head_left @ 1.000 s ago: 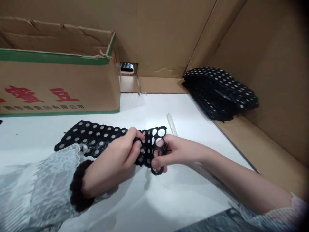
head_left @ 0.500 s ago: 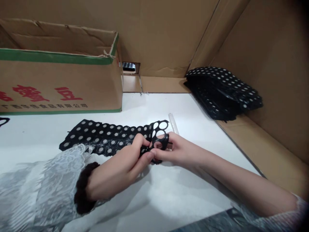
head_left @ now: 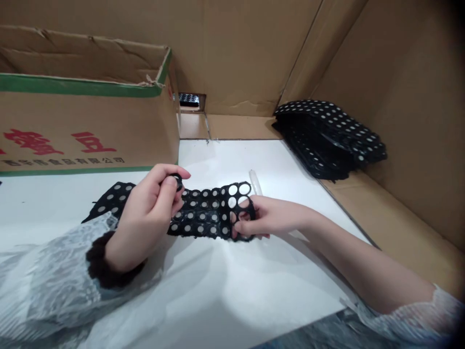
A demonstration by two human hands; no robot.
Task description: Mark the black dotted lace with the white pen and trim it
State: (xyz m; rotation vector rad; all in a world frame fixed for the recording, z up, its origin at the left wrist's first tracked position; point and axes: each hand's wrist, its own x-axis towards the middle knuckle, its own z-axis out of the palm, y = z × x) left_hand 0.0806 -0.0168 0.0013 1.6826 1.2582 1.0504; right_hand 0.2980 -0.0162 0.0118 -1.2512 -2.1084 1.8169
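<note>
A black sheet with rows of round pale spots (head_left: 198, 215) lies across the white table. At its right end the rows are open round holes, and the table shows through them. My right hand (head_left: 272, 215) is closed on that end, with fingers behind the holes and the thumb in front. Above the sheet's left half, my left hand (head_left: 145, 218) pinches a small black ring (head_left: 177, 180) between thumb and fingers. That hand and its sleeve hide part of the sheet.
A cardboard box with green edges (head_left: 87, 116) stands at the back left. Stacked black spotted sheets (head_left: 327, 140) lean at the right against the cardboard wall (head_left: 407, 121). A translucent whitish strip (head_left: 255, 182) lies behind my right hand. A small cut-out (head_left: 192, 101) opens in the back wall.
My left hand has come away from the sheet's right end, moving left and up with a black ring in its fingers. My right hand has kept hold of the end.
</note>
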